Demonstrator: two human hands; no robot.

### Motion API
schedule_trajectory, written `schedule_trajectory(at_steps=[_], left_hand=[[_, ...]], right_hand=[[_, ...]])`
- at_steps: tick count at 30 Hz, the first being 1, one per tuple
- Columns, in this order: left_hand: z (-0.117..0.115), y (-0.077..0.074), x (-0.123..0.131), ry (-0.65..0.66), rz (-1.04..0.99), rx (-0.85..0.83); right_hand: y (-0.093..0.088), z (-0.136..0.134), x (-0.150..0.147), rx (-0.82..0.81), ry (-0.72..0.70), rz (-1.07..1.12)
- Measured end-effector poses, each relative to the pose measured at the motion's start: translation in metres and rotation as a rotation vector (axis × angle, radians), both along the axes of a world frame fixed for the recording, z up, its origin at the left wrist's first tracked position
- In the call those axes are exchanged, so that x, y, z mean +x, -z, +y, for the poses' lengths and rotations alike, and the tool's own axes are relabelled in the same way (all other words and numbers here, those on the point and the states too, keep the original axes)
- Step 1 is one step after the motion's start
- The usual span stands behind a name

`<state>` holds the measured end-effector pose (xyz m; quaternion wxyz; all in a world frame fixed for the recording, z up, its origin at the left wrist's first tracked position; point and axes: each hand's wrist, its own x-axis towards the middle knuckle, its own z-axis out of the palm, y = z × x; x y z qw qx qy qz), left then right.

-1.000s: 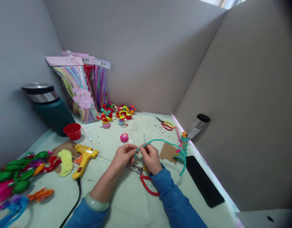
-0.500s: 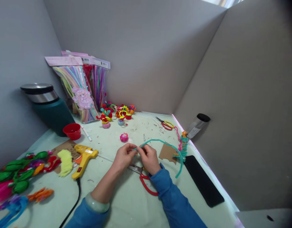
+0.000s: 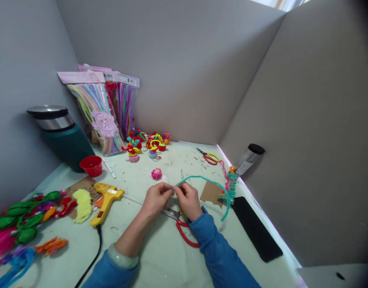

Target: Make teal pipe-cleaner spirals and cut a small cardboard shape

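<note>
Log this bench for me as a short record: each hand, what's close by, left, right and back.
Left hand: pinching teal strand
Right hand: pinching the same strand, which arcs out to the right
Close by: nearer scissors, partly hidden by the hands
Left: yellow glue gun, red cup, teal bottle
Right: cardboard piece, flat black object
Back: bags of colored strands, farther scissors

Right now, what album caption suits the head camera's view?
Left hand and right hand pinch a teal pipe cleaner above red-handled scissors.
</note>
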<state>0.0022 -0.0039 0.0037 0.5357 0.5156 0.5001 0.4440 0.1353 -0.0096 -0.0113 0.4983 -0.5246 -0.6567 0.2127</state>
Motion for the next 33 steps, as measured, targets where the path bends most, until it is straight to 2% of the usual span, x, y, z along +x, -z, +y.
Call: schedule_trajectory(at_steps=[6,11,15,20,24,27,29,33], left_hand=[[0.000,0.000,0.002,0.003,-0.078,-0.060],[0.002,0.003,0.001,0.011,-0.081,-0.064],[0.000,-0.001,0.001,0.019,-0.083,-0.046],[-0.002,-0.007,0.001,0.073,-0.158,-0.034],[-0.004,-0.011,-0.001,0.158,-0.240,-0.016],[-0.006,-0.015,-0.003,0.230,-0.280,0.011],[-0.007,-0.016,-0.004,0.212,-0.300,0.017],[-0.003,-0.012,-0.004,0.099,-0.293,-0.016]], right_hand=[[-0.002,0.000,0.001,-0.039,-0.027,0.090],[-0.006,-0.001,0.001,0.000,-0.008,0.055],[-0.008,-0.002,0.001,-0.012,-0.018,0.040],[-0.006,-0.001,0.001,-0.115,-0.065,0.209],[-0.006,0.002,0.002,-0.243,-0.159,0.402],[-0.006,0.003,0.004,-0.324,-0.234,0.448],[-0.006,0.002,0.005,-0.292,-0.187,0.411],[-0.011,-0.003,0.004,0.022,0.014,0.276]])
